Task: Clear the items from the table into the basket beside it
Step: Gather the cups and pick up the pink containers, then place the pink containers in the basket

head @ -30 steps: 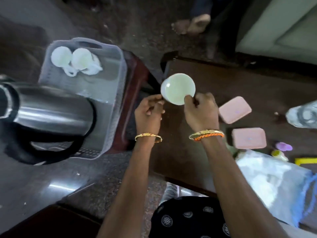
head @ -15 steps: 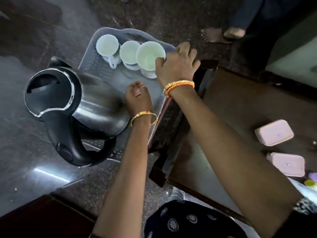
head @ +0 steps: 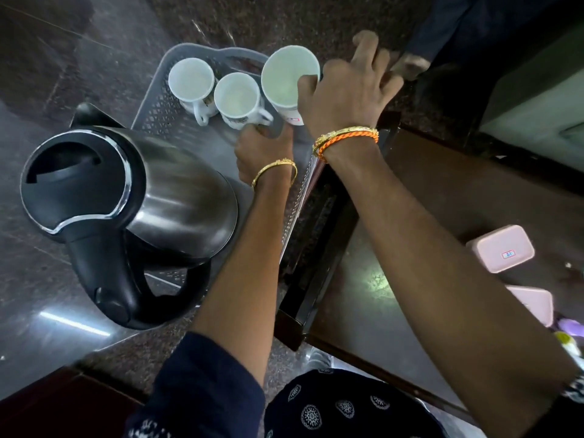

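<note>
A grey mesh basket [head: 151, 104] stands on the floor left of the dark wooden table [head: 467, 197]. Two white cups [head: 190, 79] [head: 237, 96] sit upright at its far end. My right hand [head: 344, 93] grips a third white cup [head: 282, 77] by its right side, at the basket's far right corner beside the other two. My left hand [head: 262, 153] is inside the basket with its fingers curled, just below the middle cup's handle, holding nothing that I can see. A steel kettle [head: 164, 191] with a black lid and handle fills the basket's near half.
Two pink lidded boxes [head: 504, 248] [head: 534, 303] lie on the table at the right, with small purple and yellow items [head: 572, 328] near the right edge. Another person's foot [head: 407, 64] is on the floor beyond the basket.
My right hand carried the white cup from above the table leftward into the basket beside the two cups. My left hand moved into the basket and nearer the middle cup.
</note>
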Tool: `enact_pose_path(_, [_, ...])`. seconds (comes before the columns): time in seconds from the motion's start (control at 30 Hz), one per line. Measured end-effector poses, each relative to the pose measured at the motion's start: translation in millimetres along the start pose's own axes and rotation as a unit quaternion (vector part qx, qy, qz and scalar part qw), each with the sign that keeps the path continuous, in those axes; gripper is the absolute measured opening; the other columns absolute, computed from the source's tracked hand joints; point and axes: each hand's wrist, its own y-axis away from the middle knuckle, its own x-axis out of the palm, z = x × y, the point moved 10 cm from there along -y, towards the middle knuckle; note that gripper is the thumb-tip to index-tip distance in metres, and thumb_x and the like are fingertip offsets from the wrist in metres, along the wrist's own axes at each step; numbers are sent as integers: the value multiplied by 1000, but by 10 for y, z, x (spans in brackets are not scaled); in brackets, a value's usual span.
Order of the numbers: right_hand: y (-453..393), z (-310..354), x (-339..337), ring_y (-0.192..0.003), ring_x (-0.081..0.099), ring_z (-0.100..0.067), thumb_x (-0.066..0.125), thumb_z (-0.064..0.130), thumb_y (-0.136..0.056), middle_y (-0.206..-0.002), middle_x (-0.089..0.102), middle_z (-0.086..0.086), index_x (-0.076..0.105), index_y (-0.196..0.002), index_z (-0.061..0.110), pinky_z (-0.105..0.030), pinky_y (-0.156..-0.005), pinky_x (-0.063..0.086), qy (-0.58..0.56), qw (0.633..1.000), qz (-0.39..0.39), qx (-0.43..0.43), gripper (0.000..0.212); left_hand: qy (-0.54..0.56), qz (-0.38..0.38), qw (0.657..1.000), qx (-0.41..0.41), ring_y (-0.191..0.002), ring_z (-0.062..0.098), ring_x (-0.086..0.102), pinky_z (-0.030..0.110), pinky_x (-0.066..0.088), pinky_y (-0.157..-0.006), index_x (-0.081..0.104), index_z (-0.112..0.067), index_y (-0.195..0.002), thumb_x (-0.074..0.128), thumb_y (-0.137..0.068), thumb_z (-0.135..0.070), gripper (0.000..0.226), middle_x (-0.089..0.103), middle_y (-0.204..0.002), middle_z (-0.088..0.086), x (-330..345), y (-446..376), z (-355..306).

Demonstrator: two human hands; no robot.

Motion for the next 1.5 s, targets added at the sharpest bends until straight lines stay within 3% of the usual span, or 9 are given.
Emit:
enact_pose_path(0.23, [60, 12, 100, -130, 33, -27, 48, 35, -85, -143, 34, -7, 69, -101, 12, -47, -104, 23, 5, 1000, 15, -12, 34, -63, -73, 993, 74, -103, 34, 55, 34, 44, -76, 63, -9, -96, 59, -81, -26, 24, 54, -116, 14, -158, 7, 11])
enact_pose_path(0.43, [133, 55, 313, -131, 31, -28, 49, 33, -85, -145, 33, -8, 69, -100, 13, -49, -105, 22, 11, 999, 34, -29, 31, 56, -118, 985, 110, -100, 33, 57, 33, 41, -86, 58, 7, -104, 51, -83, 0, 22, 61, -105, 24, -297, 73, 79])
enact_pose_path(0.83, [156, -86, 663, -136, 28, -30, 42, 38, -90, -146, 35, -11, 71, -98, 14, -52, -107, 21, 12, 999, 29, 41, 38, 90, -128, 981, 111, -89, 33, 62, 22, 39, -70, 59, -4, -110, 41, -81, 3, 35, 70, -92, 16, -358, -56, 97])
enact_pose_path(0.97, [184, -137, 631, -133, 31, -31, 44, 44, -89, -144, 37, -11, 68, -102, 17, -51, -106, 22, -13, 998, 28, 49, 39, 66, -55, 994, 71, -105, 30, 59, 29, 45, -87, 48, -8, -121, 50, -82, -4, 39, 64, -112, 13, -188, 2, 135])
enact_pose_path(1.1, [334, -298, 288, -110, 49, -31, 54, 26, -88, -125, 50, -16, 65, -98, 6, -44, -88, 42, -224, 972, -64, 18, 24, 42, -46, 997, 44, -119, 32, 49, 36, 40, -103, 34, -6, -134, 57, -79, -1, 59, 45, -133, 18, -243, 190, 182])
enact_pose_path(1.2, [610, -725, -19, -79, 57, -17, 56, 7, -84, -95, 59, -18, 63, -85, -3, -31, -70, 51, -355, 923, -149, 17, 12, 43, -81, 988, 128, -102, 38, 56, 33, 46, -91, 51, -1, -119, 54, -76, 3, 44, 46, -122, 23, -411, 591, 41])
enact_pose_path(1.27, [815, -1111, -78, -64, 51, 0, 54, 8, -85, -81, 60, -11, 61, -82, 2, -12, -60, 43, -376, 912, -150, 64, 10, 62, -91, 971, 214, -90, 37, 58, 23, 46, -79, 59, 1, -107, 52, -75, 4, 33, 49, -113, 25, -432, 987, -121])
enact_pose_path(1.4, [1397, -1928, -9, -58, 57, -16, 52, 15, -86, -68, 65, -7, 60, -81, 12, -21, -56, 44, -376, 898, -135, 183, 10, 68, -2, 941, 333, -77, 25, 58, 24, 47, -71, 62, 3, -94, 54, -76, 4, 19, 57, -96, 22, -37, 1780, -177])
enact_pose_path(1.5, [1907, -2608, 45, -60, 63, -22, 51, 19, -84, -68, 69, -9, 61, -83, 13, -31, -60, 48, -346, 890, -117, 274, 12, 9, 158, 936, 315, -84, 25, 62, 27, 48, -80, 63, 1, -95, 58, -81, 0, 15, 65, -92, 18, 658, 2376, 137])
